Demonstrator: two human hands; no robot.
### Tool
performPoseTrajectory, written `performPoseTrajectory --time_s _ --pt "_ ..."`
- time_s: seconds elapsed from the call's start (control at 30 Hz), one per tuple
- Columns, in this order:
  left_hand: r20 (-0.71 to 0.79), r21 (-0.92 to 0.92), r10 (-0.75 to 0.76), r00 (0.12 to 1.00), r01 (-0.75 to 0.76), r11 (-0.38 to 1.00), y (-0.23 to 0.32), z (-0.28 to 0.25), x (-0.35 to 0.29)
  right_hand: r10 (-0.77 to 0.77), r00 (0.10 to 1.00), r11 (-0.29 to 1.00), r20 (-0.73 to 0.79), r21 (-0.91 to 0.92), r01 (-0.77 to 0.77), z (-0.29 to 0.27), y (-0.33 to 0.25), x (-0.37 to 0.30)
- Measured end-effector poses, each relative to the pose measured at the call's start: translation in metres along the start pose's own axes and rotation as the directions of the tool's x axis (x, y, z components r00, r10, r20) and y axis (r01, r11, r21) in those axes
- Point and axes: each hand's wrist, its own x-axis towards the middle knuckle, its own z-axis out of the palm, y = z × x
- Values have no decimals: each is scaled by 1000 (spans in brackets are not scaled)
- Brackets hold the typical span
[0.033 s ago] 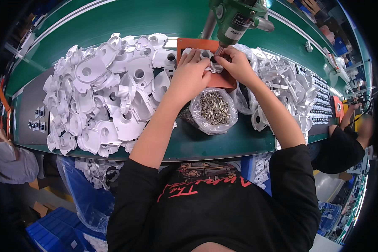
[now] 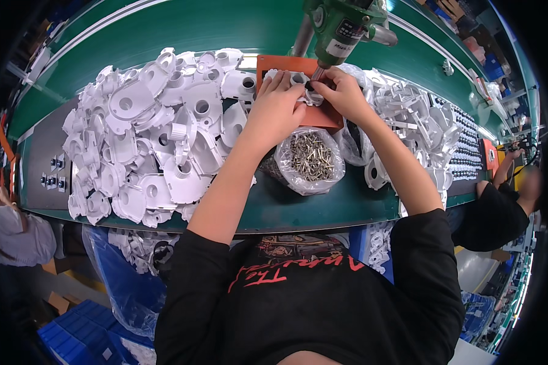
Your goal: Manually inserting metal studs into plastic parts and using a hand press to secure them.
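A white plastic part [image 2: 312, 98] with round sockets rests on the orange metal plate [image 2: 327, 117], under the tip of a green press-like machine [image 2: 341, 33]. Across the part's left side lies my left hand [image 2: 278, 114], its fingers holding it against the plate. My right hand [image 2: 347, 96] has thumb and forefinger closed together at the part's right side, right by the metal spindle [image 2: 318, 73]. A small dark spot shows at the fingertips; what they pinch is hidden. Just in front of the plate sits a clear bag of metal screws [image 2: 312, 157].
A large heap of white plastic housings [image 2: 128, 103] covers the left of the bench; another pile of white parts [image 2: 408, 115] lies right. Rows of small dark-and-silver pieces [image 2: 466, 143] stand beyond it. Blue bins [image 2: 79, 331] are below. Co-workers sit at both sides.
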Motion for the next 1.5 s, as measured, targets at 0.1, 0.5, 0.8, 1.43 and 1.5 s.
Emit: performPoseTrajectory --time_s 0.1,0.5,0.8,1.43,1.5 --pt "3 1 -2 1000 2 1000 0 0 1 -4 1000 1000 -10 -11 4 0 2 0" --pt "1 5 -1 1000 1 1000 0 0 0 -28 999 999 -22 -21 28 1 2 0" --pt "-4 5 4 1000 -4 1000 0 1 0 -47 998 998 -32 -35 46 3 7 1" --pt "13 8 -8 1000 8 1000 0 0 0 -75 997 996 -35 -43 73 3 5 0" --pt "10 9 -4 1000 4 1000 0 1 0 -104 994 995 -28 2 104 3 8 0"
